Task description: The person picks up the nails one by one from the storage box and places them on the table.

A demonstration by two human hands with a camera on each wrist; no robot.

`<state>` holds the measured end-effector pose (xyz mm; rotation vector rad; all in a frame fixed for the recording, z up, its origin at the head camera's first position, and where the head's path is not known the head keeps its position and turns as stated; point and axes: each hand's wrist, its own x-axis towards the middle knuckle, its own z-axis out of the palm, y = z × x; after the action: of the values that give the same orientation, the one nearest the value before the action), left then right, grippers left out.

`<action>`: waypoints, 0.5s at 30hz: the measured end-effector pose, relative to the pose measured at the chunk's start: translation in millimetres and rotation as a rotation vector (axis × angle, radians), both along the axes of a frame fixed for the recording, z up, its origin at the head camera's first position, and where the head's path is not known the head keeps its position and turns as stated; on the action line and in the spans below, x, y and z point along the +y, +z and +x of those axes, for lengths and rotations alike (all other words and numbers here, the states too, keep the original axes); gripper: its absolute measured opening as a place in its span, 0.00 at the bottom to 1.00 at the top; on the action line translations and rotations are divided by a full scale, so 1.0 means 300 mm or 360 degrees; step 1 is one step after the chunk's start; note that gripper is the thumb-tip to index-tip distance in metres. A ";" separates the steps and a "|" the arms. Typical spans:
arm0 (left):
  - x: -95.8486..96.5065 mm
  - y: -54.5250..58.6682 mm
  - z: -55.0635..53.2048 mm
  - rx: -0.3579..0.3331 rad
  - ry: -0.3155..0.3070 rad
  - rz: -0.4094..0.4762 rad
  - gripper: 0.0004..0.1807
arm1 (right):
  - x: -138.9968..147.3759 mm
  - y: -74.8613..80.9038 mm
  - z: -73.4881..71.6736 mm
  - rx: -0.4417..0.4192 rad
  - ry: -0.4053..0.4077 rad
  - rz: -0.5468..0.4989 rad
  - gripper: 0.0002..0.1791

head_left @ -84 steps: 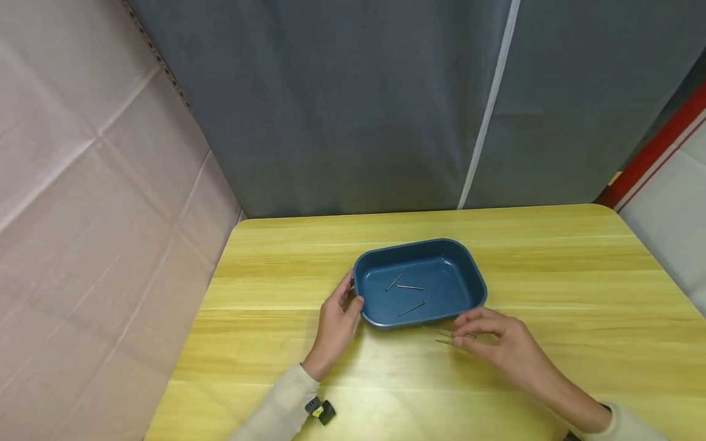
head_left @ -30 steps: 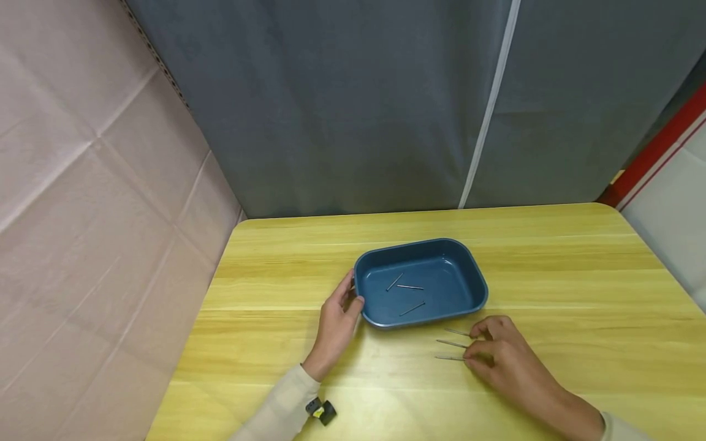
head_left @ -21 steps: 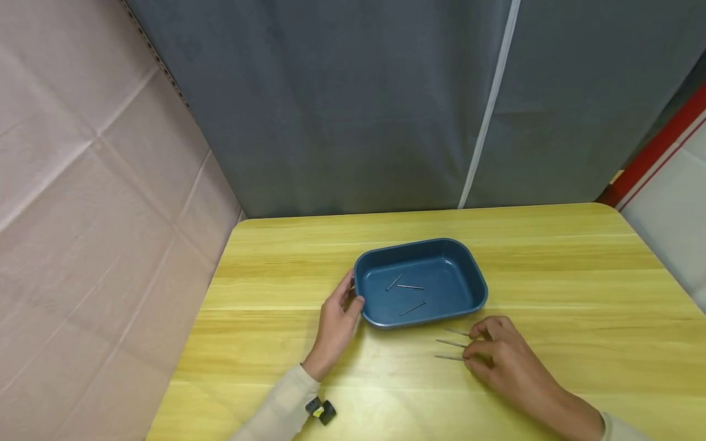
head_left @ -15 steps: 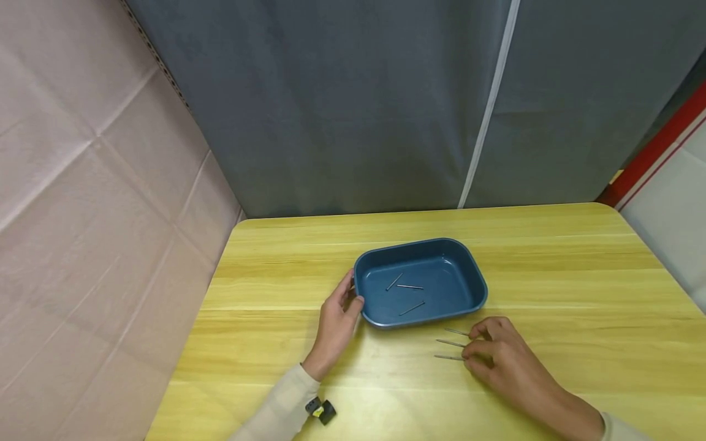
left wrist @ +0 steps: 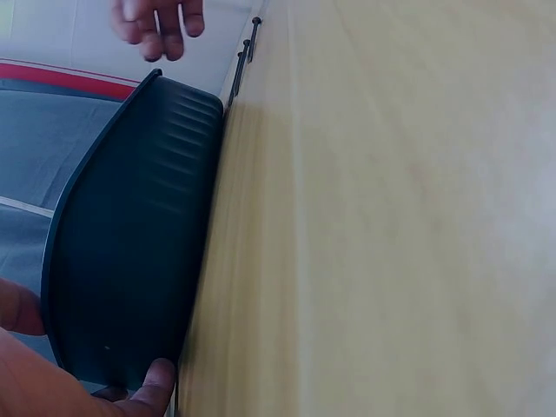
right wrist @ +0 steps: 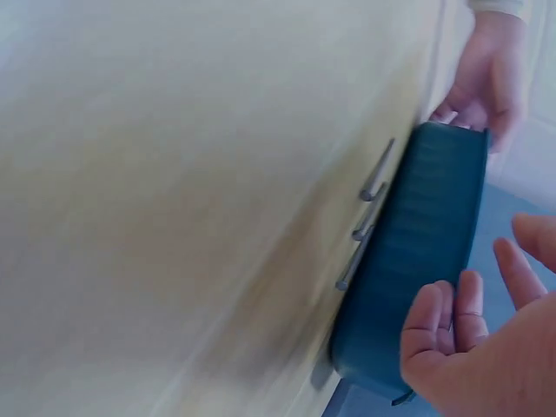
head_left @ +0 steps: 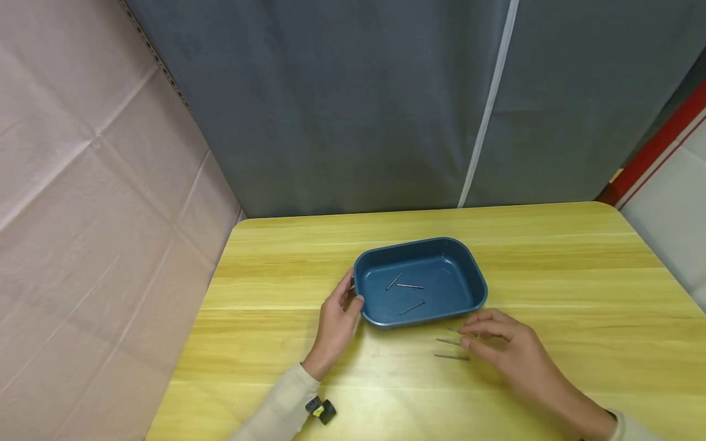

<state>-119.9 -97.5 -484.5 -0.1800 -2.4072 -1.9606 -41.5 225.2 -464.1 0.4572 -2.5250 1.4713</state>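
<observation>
A blue rectangular tray (head_left: 420,282) stands on the table, with three thin metal nails (head_left: 410,287) scattered on its floor. At its left end my left hand (head_left: 334,324) grips the wall, thumb near the rim. Three more nails (head_left: 451,356) lie side by side on the wood in front of the tray's near right corner. My right hand (head_left: 510,346) hovers over their right ends, fingers bent and holding nothing. The right wrist view shows those nails (right wrist: 377,171) flat on the table, apart from the fingers (right wrist: 470,313).
The pale wooden table (head_left: 287,257) runs back to a grey curtain (head_left: 353,122). A light fabric wall (head_left: 99,245) borders it on the left, and a red-edged white panel (head_left: 673,177) stands at the right.
Half a second ago my right fingers were at the right ends of the three table nails; now they have come off and risen slightly. Left hand and tray stay put.
</observation>
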 end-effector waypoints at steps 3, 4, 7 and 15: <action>0.000 0.000 -0.001 0.0003 -0.0002 0.0001 0.34 | -0.004 0.018 -0.007 -0.0028 0.0030 -0.0112 0.13; 0.000 0.000 -0.001 0.0003 -0.0002 0.0001 0.34 | -0.004 0.023 -0.010 -0.0038 0.0036 -0.0138 0.13; 0.001 0.001 -0.002 0.0003 -0.0003 0.0002 0.34 | -0.007 0.033 -0.015 -0.0068 0.0035 -0.0181 0.12; 0.000 -0.004 -0.001 -0.0002 0.0008 -0.0003 0.34 | -0.015 0.049 -0.031 -0.0092 0.0011 -0.0179 0.10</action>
<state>-120.1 -97.5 -485.7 -0.1728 -2.4078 -1.9575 -50.7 220.8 -449.4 0.4118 -2.4690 1.6417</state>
